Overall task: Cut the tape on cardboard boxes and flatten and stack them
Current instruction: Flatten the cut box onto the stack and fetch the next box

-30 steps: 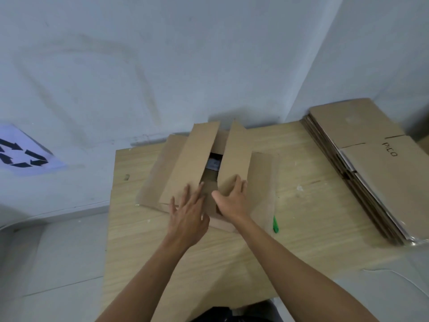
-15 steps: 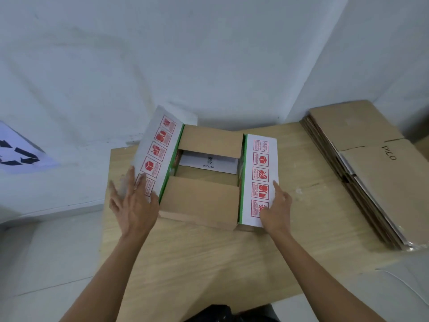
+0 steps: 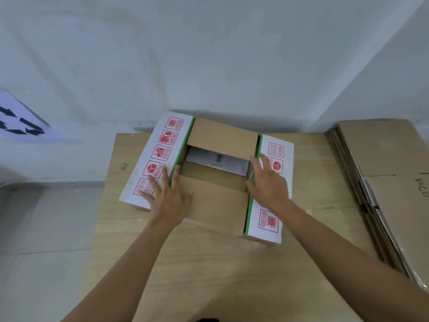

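An opened cardboard box (image 3: 216, 201) lies on the wooden table (image 3: 209, 270), its four flaps spread outward. The left and right flaps are white with red handling symbols and green edges; the near and far flaps are plain brown. A white label reading 0074716 shows inside. My left hand (image 3: 168, 196) lies flat with spread fingers over the left flap's inner edge and the near flap. My right hand (image 3: 269, 182) lies flat on the right flap next to the box opening.
A stack of flattened cardboard boxes (image 3: 390, 182) fills the table's right side. White walls meet in a corner behind the table. A paper with black recycling arrows (image 3: 21, 124) hangs on the left wall. Grey floor lies left of the table.
The flaps went from partly closed to spread wide. Both hands then moved inward from the outer flap edges toward the box opening.
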Demonstrator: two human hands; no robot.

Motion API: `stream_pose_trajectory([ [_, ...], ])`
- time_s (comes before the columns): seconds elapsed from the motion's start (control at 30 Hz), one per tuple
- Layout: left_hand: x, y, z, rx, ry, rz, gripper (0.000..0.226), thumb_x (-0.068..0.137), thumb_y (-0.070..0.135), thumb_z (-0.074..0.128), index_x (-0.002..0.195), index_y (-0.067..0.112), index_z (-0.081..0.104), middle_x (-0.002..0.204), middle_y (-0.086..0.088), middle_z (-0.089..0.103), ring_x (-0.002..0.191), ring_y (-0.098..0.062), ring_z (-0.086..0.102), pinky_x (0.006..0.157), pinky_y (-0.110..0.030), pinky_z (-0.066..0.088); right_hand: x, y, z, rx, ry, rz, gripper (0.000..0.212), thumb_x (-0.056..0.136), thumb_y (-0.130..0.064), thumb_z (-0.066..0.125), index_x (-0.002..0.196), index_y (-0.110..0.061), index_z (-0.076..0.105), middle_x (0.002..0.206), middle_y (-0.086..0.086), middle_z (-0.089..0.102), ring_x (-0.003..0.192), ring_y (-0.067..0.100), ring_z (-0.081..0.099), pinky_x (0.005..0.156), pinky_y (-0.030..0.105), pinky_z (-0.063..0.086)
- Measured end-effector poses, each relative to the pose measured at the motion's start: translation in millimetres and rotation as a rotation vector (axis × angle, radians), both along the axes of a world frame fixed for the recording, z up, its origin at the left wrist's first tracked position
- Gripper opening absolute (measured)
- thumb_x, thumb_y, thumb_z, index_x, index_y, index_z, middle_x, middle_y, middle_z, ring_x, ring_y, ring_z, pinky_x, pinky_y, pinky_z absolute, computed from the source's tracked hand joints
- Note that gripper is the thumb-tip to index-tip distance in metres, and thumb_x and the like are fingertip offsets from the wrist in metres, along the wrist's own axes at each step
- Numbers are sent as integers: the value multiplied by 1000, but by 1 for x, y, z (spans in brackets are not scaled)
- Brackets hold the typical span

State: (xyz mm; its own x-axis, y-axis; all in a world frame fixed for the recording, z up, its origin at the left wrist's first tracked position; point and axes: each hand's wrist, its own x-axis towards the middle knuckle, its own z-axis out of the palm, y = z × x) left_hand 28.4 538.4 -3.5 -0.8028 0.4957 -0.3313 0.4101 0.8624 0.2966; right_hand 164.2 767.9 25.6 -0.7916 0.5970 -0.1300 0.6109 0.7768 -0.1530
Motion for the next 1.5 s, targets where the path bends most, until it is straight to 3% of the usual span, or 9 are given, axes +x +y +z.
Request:
stream_pose_trajectory([
  [0.13, 2, -1, -5, 6, -42, 17, 78, 99, 62, 40, 161, 33, 3, 169, 4, -18, 152, -42, -19, 114, -76, -1, -37, 55, -9, 36, -64, 51, 77, 87, -28, 73, 146, -26, 25, 162, 13, 16, 68, 23, 56, 49, 27, 36],
  [0.37, 0, 15, 9, 44, -39, 57, 51, 101, 57, 39, 148, 38, 31, 169, 1, -13, 153, -36, -20, 112, -78, -1, -59, 100, -17, -14, 17, 182, 58, 100, -54, 47, 153, -31, 34, 155, 1, 41, 122, 30, 56, 87, 43, 52],
  [0.57, -5, 23, 22, 4, 26, -120, 59, 102, 57, 28, 156, 32, 28, 167, 3, 16, 156, -31, 0, 113, -72, -7, -81, 114, 4, -263, 339, -56, 45, 106, -50, 34, 111, -17, 64, 122, 8, 57, 91, 24, 62, 79, 33, 44],
  [0.73, 4, 14, 59, 181, 96, 28, 52, 103, 52, 37, 83, 18, 71, 82, 4, 64, 78, -19, 64, 77, -40, 55, -105, 138, 21, -401, 440, -319, 49, 106, -44, 35, 79, -8, 55, 79, 10, 56, 71, 26, 54, 68, 33, 39],
  [0.87, 14, -17, 78, 344, -119, 374, 52, 97, 31, 62, 51, 8, 59, 53, -4, 62, 43, -10, 50, 52, -27, 41, -94, 147, 13, -454, 352, -379, 47, 106, -43, 37, 100, -6, 66, 104, 18, 68, 98, 34, 63, 83, 38, 46],
  [1.03, 25, -79, 81, 96, -357, 320, 14, 86, 33, 76, 81, 21, 73, 85, 2, 73, 85, -16, 67, 76, -27, 50, -78, 145, 2, -331, 301, -387, 31, 101, -33, 50, 119, -8, 58, 122, 16, 63, 105, 34, 62, 83, 39, 48],
  [1.23, 40, -87, 41, -70, 18, 203, 114, 70, 64, 81, 155, 17, 23, 158, -11, 22, 143, -33, 27, 113, -49, 37, -31, 99, -13, 226, 288, -140, 50, 83, -19, 76, 118, -3, 45, 121, 21, 52, 112, 39, 50, 97, 49, 39],
  [1.4, 4, -74, 13, -145, -186, 138, 146, 69, 66, 81, 157, 18, -25, 164, -13, -30, 151, -39, -23, 123, -58, 5, 36, 50, -17, -205, 365, -501, 92, 87, -38, 73, 155, -13, 16, 161, 16, 22, 148, 36, 23, 119, 53, 26],
  [1.5, 7, -72, 9, 150, -168, 411, 146, 68, 51, 90, 158, 22, -22, 166, -10, -24, 154, -36, -16, 123, -61, 13, 76, 12, 2, -667, 564, -816, 82, 86, -24, 79, 150, -15, 29, 134, 12, 59, 113, 31, 64, 88, 45, 56],
])
